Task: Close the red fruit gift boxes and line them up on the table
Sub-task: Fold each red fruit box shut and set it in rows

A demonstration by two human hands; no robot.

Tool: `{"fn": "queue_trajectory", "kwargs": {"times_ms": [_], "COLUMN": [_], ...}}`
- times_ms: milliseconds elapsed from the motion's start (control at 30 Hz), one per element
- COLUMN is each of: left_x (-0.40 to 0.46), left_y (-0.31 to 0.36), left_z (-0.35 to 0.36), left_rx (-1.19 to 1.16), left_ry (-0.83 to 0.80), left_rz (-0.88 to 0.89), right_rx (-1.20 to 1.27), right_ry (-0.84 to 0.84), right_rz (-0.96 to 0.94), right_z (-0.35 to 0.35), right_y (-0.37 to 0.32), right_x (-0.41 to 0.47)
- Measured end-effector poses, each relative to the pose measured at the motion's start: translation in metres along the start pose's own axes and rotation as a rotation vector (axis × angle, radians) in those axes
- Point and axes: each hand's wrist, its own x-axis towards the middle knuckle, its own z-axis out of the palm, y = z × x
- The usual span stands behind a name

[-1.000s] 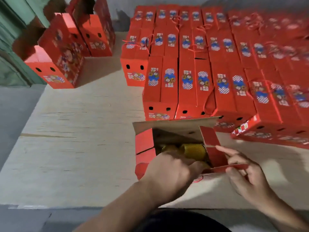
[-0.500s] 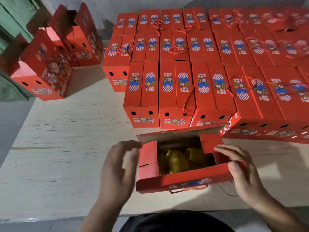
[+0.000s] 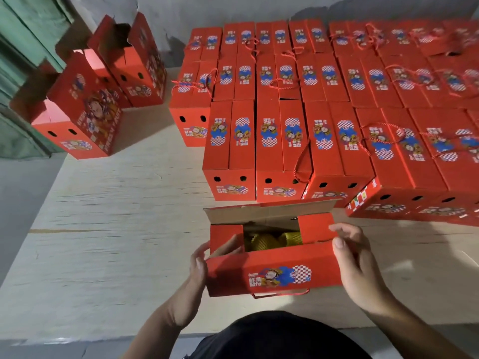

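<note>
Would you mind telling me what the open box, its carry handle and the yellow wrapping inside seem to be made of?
Open box: apparently corrugated cardboard, printed matte red outside; the raised back flap shows bare brown board.
Carry handle: looks like twisted red cord.
Yellow wrapping: ribbed, netted look, probably foam fruit sleeves, though too shadowed to be sure.

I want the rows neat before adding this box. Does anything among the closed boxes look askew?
Yes. In the front row, the closed box right of centre is turned out of line with its two straight neighbours, and a red cord handle hangs loose down the gap beside it. Further right, the boxes look skewed too.
</note>
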Motion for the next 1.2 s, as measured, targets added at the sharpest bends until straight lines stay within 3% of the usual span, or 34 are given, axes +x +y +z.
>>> {"fn": "queue_trajectory", "kwargs": {"times_ms": [67, 167, 233, 333, 367, 467, 533, 767, 933, 1067, 1200], "left_x": [0.002, 0.01, 0.017, 0.024, 0.025, 0.028, 0.03, 0.039, 0.047, 0.048, 0.05], "left_y": [-0.007, -0.017, -0.021, -0.022, -0.02, -0.016, -0.012, -0.004, 0.007, 0.003, -0.003], "left_z": [0.003, 0.012, 0.023, 0.028, 0.027, 0.022, 0.02, 0.017, 0.017, 0.023, 0.024], "left_rx": [0.068, 0.096, 0.047, 0.01, 0.07, 0.573, 0.737, 1.076, 1.251, 1.189, 0.987], "left_ry": [0.012, 0.302, 0.413, 0.512, 0.514, 0.602, 0.647, 0.637, 0.579, 0.623, 0.724], "left_rz": [0.071, 0.125, 0.116, 0.193, 0.21, 0.3, 0.295, 0.388, 0.311, 0.186, 0.083], "right_rx": [-0.037, -0.066, -0.098, -0.387, -0.481, -0.643, -0.678, -0.694, -0.869, -0.935, -0.69], "right_ry": [-0.018, 0.016, 0.09, 0.119, 0.106, 0.077, 0.031, -0.037, -0.143, -0.033, 0.139], "right_rz": [0.02, 0.055, 0.069, -0.195, -0.277, -0.376, -0.438, -0.576, -0.537, -0.462, -0.486], "right_z": [0.0, 0.006, 0.01, 0.008, 0.007, 0.003, 0.003, 0.006, 0.014, 0.019, 0.013], "right_y": [0.004, 0.006, 0.005, 0.005, 0.006, 0.004, 0.001, -0.006, -0.009, -0.005, -0.011], "right_x": [0.006, 0.009, 0.007, 0.008, 0.009, 0.014, 0.017, 0.03, 0.042, 0.037, 0.035]}}
